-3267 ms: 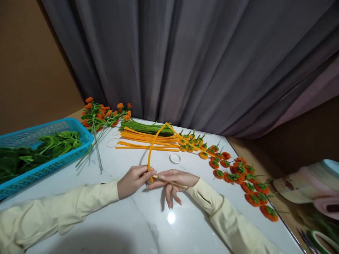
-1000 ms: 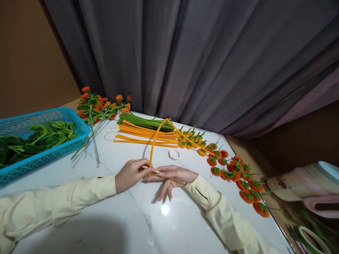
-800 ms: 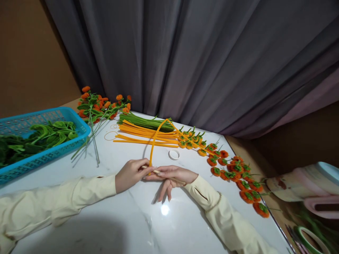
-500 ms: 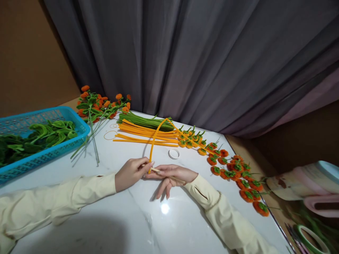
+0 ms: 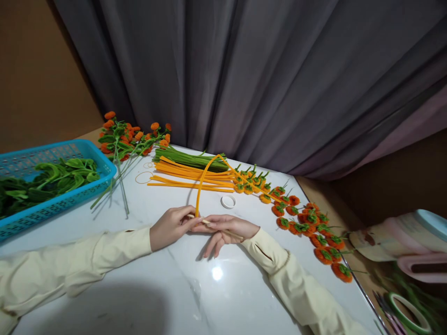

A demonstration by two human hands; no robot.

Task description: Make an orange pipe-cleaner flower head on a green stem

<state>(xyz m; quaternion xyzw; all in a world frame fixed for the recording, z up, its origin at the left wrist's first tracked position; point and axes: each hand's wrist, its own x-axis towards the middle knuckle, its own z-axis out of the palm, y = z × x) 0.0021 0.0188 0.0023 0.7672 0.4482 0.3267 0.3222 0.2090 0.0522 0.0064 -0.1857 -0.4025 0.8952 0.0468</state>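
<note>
Over the middle of the white table, my left hand (image 5: 171, 227) pinches a yellow-orange pipe cleaner (image 5: 199, 193) at its lower end, against a thin wooden stick (image 5: 233, 235). The pipe cleaner arches up and away, then bends down to the right across the flower heads. My right hand (image 5: 232, 227) is turned partly palm up and grips the stick between thumb and fingers; the stick runs along its palm toward the wrist. Both hands meet at the fingertips, where fingers hide part of the stick and the pipe cleaner's end.
Behind lie orange pipe cleaners (image 5: 190, 174) and green ones (image 5: 188, 159). Rows of orange flower heads (image 5: 309, 216) line the right edge. A white ring (image 5: 228, 201) sits beyond my hands. At left, a blue basket (image 5: 113, 170) holds leaves; a jug (image 5: 391, 237) and green tape (image 5: 391, 304) are right.
My left fingers have shifted at the junction, and the pipe cleaner's lower tip, seen before below the stick, is now hidden. The view has drifted slightly; my right hand keeps its grip.
</note>
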